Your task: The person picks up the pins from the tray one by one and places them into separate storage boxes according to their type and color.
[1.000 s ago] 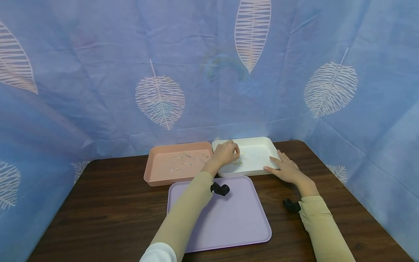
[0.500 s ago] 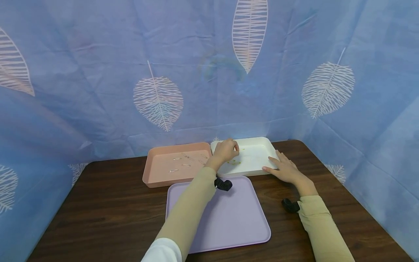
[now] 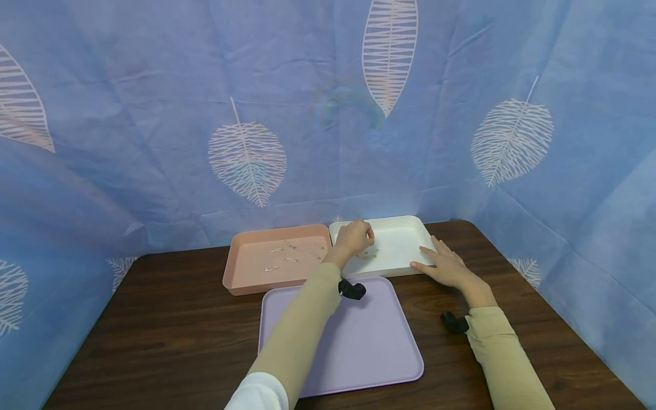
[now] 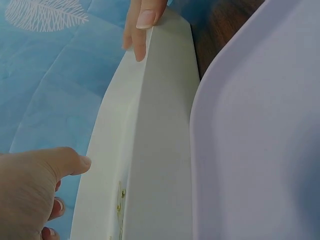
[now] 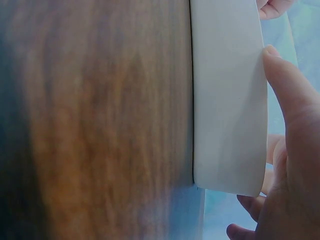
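Observation:
My left hand point(image 3: 356, 238) hovers over the left part of the white tray point(image 3: 402, 242), fingers bent and thumb point(image 4: 72, 161) stretched forward. I cannot tell whether anything small sits between its fingertips. Below it, several small yellowish pieces point(image 3: 368, 255) lie on the tray floor; the left wrist view shows one, thin and gold-coloured point(image 4: 120, 204), beside the inner wall. My right hand point(image 3: 446, 265) rests at the tray's near right corner with fingers spread and fairly straight. Its thumb point(image 5: 287, 80) touches the rim, and the other fingers reach around the tray's end.
Left of the white tray stands a pink tray point(image 3: 241, 267) holding several silver safety pins point(image 3: 271, 268). A flat lilac tray point(image 3: 369, 341) lies in front, under my left forearm. Dark wooden table point(image 3: 154, 330) surrounds them. A blue leaf-print curtain point(image 3: 307, 142) hangs behind.
My left hand has shifted very slightly within the white tray, so the yellowish pieces beneath it show more. The right hand stays at the tray corner. The head view has tilted a little.

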The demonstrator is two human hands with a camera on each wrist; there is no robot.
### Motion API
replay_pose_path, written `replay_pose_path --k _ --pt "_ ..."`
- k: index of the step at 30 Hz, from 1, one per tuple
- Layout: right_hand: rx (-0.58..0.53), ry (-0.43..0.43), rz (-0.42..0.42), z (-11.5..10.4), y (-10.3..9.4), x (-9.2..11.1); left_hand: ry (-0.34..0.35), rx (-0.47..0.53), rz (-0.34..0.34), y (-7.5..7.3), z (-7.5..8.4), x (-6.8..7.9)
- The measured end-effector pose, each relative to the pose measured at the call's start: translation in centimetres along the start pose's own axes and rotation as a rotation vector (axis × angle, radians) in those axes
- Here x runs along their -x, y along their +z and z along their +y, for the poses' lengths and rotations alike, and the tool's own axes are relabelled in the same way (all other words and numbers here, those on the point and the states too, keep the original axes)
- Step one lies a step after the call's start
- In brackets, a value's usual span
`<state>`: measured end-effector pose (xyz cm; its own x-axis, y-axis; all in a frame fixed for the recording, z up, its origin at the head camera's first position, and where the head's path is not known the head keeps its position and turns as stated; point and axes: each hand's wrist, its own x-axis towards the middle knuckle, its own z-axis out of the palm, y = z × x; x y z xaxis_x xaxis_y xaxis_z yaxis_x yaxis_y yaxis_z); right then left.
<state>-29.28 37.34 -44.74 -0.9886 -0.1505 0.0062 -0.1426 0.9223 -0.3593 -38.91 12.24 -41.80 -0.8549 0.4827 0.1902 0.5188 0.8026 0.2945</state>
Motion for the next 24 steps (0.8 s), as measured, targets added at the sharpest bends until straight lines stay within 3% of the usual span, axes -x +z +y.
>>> replay_pose_path --k 12,24 --pt "-0.011 -0.004 0.004 -0.3 -0.1 0.1 0.030 -0.002 0.006 -0.5 -0.3 0.3" --pt "0.000 -0.016 0.011 -0.5 -0.4 0.2 0.118 -0.012 0.055 -1.9 -0.6 1.4"
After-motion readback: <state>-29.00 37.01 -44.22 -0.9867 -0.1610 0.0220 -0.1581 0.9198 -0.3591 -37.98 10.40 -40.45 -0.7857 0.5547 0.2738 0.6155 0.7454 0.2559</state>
